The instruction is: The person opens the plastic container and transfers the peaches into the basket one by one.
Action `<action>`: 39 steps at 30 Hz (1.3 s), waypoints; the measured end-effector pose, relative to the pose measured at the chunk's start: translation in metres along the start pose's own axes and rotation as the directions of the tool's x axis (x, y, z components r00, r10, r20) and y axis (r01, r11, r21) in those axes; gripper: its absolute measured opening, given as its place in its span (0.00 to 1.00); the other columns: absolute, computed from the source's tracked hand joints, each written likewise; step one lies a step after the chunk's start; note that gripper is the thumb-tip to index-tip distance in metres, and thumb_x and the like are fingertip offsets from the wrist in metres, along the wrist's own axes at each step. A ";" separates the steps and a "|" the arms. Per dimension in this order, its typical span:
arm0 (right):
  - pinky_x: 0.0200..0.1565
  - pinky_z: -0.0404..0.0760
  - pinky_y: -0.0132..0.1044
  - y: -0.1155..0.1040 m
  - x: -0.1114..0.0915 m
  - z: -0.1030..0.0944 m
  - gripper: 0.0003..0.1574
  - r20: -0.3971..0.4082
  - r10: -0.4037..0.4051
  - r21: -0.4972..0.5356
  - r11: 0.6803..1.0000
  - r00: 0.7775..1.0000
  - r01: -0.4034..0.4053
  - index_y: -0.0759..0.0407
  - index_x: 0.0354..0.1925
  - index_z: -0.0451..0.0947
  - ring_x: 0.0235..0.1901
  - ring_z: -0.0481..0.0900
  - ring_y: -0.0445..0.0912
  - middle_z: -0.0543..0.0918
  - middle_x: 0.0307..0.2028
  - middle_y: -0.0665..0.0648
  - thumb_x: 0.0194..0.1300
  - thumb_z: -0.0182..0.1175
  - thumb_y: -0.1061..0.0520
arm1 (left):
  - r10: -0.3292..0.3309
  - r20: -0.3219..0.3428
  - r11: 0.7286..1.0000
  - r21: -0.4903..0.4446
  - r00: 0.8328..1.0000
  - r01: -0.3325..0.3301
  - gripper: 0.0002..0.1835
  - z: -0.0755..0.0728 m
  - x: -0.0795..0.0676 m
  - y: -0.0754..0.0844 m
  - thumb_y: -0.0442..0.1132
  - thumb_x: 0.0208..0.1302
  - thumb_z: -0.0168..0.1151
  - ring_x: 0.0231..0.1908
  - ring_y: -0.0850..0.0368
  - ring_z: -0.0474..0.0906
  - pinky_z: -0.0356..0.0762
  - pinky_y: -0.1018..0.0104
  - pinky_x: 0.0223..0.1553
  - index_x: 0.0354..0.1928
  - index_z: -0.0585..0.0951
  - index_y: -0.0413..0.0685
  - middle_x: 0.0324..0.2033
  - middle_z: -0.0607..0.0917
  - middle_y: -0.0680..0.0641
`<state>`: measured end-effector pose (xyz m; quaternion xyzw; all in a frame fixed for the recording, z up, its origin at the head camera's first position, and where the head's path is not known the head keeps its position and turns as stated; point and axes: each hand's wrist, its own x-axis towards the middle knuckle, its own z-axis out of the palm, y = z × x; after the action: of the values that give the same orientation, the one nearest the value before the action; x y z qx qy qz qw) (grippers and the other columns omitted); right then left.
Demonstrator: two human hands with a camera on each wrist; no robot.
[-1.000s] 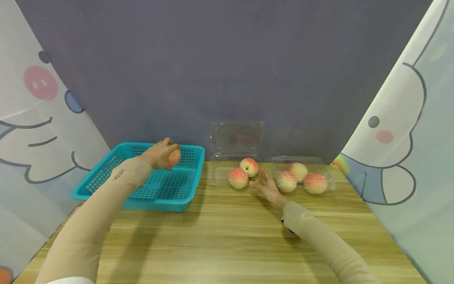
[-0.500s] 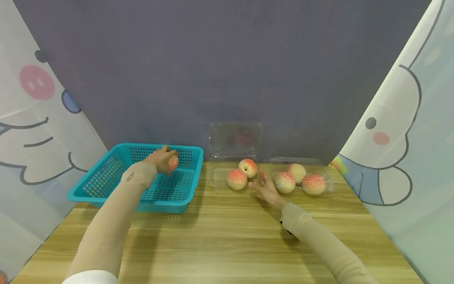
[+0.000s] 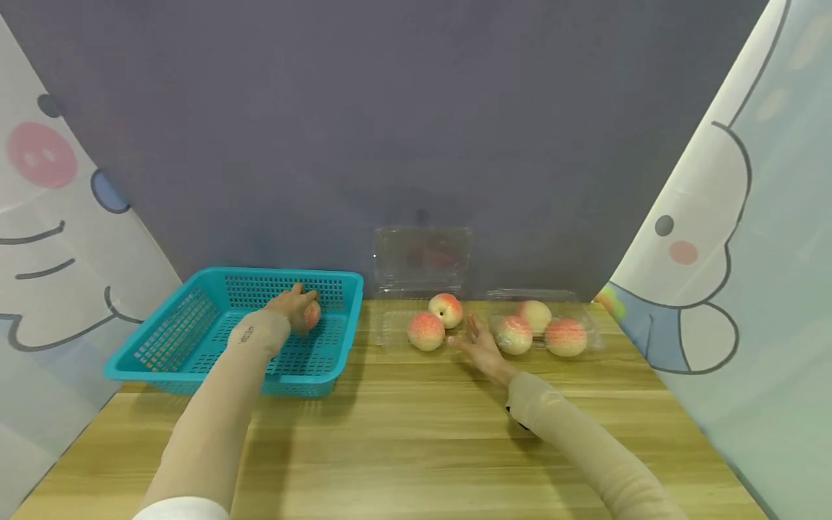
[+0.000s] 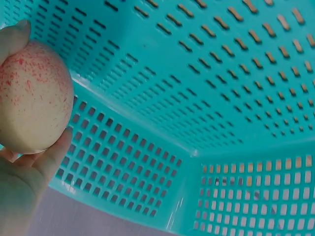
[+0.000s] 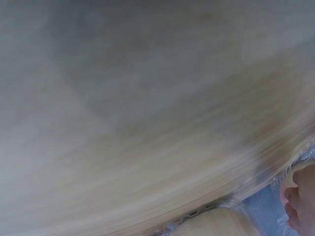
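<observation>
My left hand (image 3: 289,306) grips a peach (image 3: 313,315) low inside the blue-green plastic basket (image 3: 162,376). In the left wrist view, thumb and fingers wrap that pale, red-speckled peach (image 4: 37,96) above the slotted basket floor. My right hand (image 3: 484,352) reaches between two clear plastic boxes with its fingers spread, holding nothing. Just left of it, two peaches, a front one (image 3: 426,331) and a rear one (image 3: 445,310), sit at the box whose clear lid (image 3: 421,254) stands raised. The right wrist view is mostly blurred tabletop.
To the right of my right hand, a second clear box holds three peaches, one at its right end (image 3: 565,338). A dark grey backdrop (image 3: 416,130) rises behind the wooden table (image 3: 403,448). Printed cartoon panels flank both sides.
My left hand has lowered the peach farther into the basket. The right hand keeps its place beside the two peaches, while the head view has shifted slightly.
</observation>
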<state>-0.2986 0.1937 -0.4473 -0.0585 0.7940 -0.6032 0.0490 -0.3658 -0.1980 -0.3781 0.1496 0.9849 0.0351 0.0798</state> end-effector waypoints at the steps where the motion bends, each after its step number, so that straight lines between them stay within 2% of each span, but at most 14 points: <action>1: 0.69 0.47 0.49 0.000 0.000 0.001 0.55 0.004 -0.001 -0.001 1.000 1.000 0.001 0.63 0.70 0.27 0.71 0.38 0.57 0.38 0.72 0.61 0.64 0.56 0.55 | -0.005 -0.003 1.000 -0.008 1.000 0.005 0.44 0.002 0.000 0.000 0.38 0.43 0.73 0.54 0.27 0.63 0.74 0.45 0.37 0.65 0.63 0.48 0.60 0.57 0.28; 6: 0.69 0.47 0.49 0.001 0.001 0.001 0.55 0.008 0.002 -0.009 1.000 1.000 -0.002 0.63 0.70 0.28 0.71 0.39 0.57 0.38 0.72 0.61 0.64 0.56 0.56 | -0.027 -0.001 0.999 -0.041 1.000 0.027 0.45 0.004 0.000 0.001 0.37 0.42 0.73 0.55 0.26 0.62 0.74 0.46 0.35 0.65 0.62 0.47 0.61 0.56 0.28; 12: 0.68 0.48 0.50 0.000 0.001 -0.002 0.55 -0.003 0.013 -0.017 1.000 1.000 -0.013 0.64 0.70 0.28 0.70 0.39 0.58 0.37 0.72 0.61 0.64 0.56 0.55 | -0.051 0.034 0.997 -0.057 0.998 0.053 0.47 0.005 0.004 0.005 0.37 0.44 0.72 0.57 0.25 0.60 0.73 0.42 0.41 0.68 0.58 0.46 0.63 0.53 0.27; 16: 0.68 0.49 0.50 0.000 -0.001 -0.003 0.56 0.002 0.018 -0.014 1.000 1.000 -0.018 0.63 0.70 0.28 0.70 0.39 0.58 0.37 0.72 0.61 0.64 0.57 0.54 | -0.060 0.051 0.996 -0.059 0.997 0.063 0.48 0.006 0.004 0.005 0.39 0.45 0.71 0.57 0.25 0.60 0.73 0.42 0.41 0.68 0.57 0.45 0.64 0.51 0.26; 21: 0.68 0.50 0.50 -0.001 -0.001 -0.002 0.55 -0.016 0.023 -0.003 1.000 1.000 -0.023 0.62 0.71 0.29 0.70 0.40 0.58 0.38 0.72 0.61 0.63 0.57 0.55 | -0.059 0.040 0.996 -0.066 0.997 0.061 0.46 0.010 0.004 0.006 0.39 0.45 0.71 0.52 0.26 0.65 0.74 0.43 0.37 0.67 0.58 0.45 0.63 0.52 0.26; 29: 0.68 0.50 0.50 0.000 -0.002 -0.002 0.54 -0.011 0.018 0.007 1.000 1.000 -0.018 0.63 0.71 0.30 0.70 0.40 0.58 0.39 0.72 0.62 0.64 0.57 0.56 | -0.071 0.028 0.995 -0.068 0.997 0.073 0.47 0.014 0.002 0.007 0.37 0.41 0.74 0.57 0.26 0.58 0.73 0.41 0.43 0.66 0.61 0.45 0.59 0.57 0.28; 35: 0.68 0.48 0.50 0.001 -0.002 -0.005 0.55 0.006 0.014 -0.002 1.000 1.000 -0.014 0.63 0.70 0.28 0.70 0.39 0.59 0.38 0.71 0.63 0.64 0.56 0.54 | -0.078 0.034 0.993 -0.082 0.996 0.081 0.46 0.014 0.001 0.011 0.38 0.44 0.74 0.59 0.25 0.56 0.72 0.40 0.45 0.66 0.60 0.45 0.59 0.56 0.28; 39: 0.68 0.48 0.50 -0.006 -0.005 -0.007 0.55 0.011 0.039 0.017 0.999 0.999 -0.039 0.64 0.70 0.29 0.70 0.39 0.60 0.38 0.71 0.63 0.64 0.57 0.56 | -0.077 0.029 0.992 -0.100 0.997 0.079 0.45 0.015 0.000 0.013 0.39 0.45 0.73 0.59 0.26 0.55 0.71 0.40 0.45 0.66 0.61 0.45 0.59 0.56 0.28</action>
<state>-0.2942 0.1998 -0.4390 -0.0458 0.7894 -0.6087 0.0654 -0.3594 -0.1847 -0.3914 0.1071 0.9859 0.0799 0.1009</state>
